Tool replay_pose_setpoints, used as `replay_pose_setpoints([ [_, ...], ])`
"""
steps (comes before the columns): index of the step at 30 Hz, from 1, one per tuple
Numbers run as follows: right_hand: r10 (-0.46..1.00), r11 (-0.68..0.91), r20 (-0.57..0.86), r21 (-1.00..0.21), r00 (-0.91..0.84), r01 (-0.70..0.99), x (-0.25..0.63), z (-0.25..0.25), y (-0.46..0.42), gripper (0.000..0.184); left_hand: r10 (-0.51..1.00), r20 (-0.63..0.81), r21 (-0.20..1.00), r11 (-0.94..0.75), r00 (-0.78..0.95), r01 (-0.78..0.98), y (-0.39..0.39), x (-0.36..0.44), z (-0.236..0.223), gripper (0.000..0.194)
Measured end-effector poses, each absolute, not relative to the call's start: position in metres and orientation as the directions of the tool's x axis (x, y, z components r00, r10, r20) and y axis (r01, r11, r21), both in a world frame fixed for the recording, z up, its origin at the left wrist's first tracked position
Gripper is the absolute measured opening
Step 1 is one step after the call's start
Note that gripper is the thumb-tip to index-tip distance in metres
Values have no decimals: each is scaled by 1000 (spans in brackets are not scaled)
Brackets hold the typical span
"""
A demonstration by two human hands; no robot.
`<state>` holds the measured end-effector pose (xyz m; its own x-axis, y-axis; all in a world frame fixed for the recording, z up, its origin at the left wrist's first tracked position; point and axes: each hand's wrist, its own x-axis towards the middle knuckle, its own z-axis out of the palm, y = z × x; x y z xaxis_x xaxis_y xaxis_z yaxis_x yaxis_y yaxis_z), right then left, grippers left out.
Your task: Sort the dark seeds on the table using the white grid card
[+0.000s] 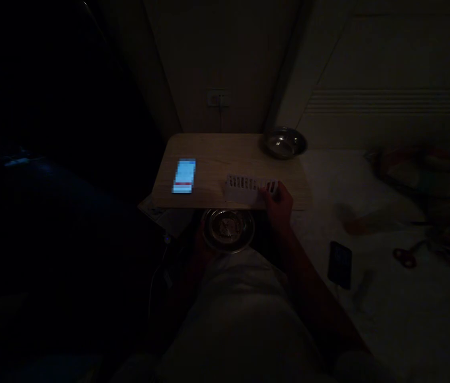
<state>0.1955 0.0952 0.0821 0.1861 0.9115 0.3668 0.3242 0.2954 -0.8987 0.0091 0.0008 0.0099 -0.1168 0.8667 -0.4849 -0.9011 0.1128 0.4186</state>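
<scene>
The room is very dark. My right hand point(280, 205) grips the right end of a white plastic tray point(244, 194) with a row of slots, at the front edge of a small wooden table point(225, 151). The tray's exact kind is hard to make out. Just below the table edge, my left hand point(205, 242) holds the left rim of a round metal bowl point(228, 243) close to my body. Something pale and unclear lies in the bowl. Most of the left hand's fingers are lost in shadow.
A lit phone point(184, 176) lies at the table's left, and a second metal bowl point(284, 142) stands at its back right corner. On the pale surface to the right are a dark phone point(340, 265) and red-handled scissors point(404, 258). A wall socket point(218, 98) holds a plug.
</scene>
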Motion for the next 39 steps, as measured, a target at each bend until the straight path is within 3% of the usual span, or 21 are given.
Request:
replay_pose_setpoints([
  [6, 908, 321, 388, -887, 157, 333, 196, 84, 94, 21, 859, -486, 448, 88, -159, -890, -1, 10, 19, 35],
  [18, 911, 326, 394, -867, 118, 376, 194, 93, 90, 22, 869, -488, 400, 135, -86, -906, 2, 12, 17, 39],
  [25, 889, 328, 412, -877, 200, 350, 196, 89, 93, 21, 871, -472, 432, 92, -138, -897, 1, 10, 10, 38],
  [29, 862, 319, 423, -881, 280, 349, 197, 86, 96, 21, 870, -489, 410, 157, -71, -899, -1, 8, 7, 39],
  [33, 862, 295, 412, -881, 296, 369, 195, 86, 96, 22, 864, -478, 474, 103, -157, -875, -1, 7, 13, 31],
  [39, 895, 282, 384, -882, 228, 378, 190, 89, 93, 23, 852, -515, 405, 151, -89, -902, 2, 9, 14, 37],
])
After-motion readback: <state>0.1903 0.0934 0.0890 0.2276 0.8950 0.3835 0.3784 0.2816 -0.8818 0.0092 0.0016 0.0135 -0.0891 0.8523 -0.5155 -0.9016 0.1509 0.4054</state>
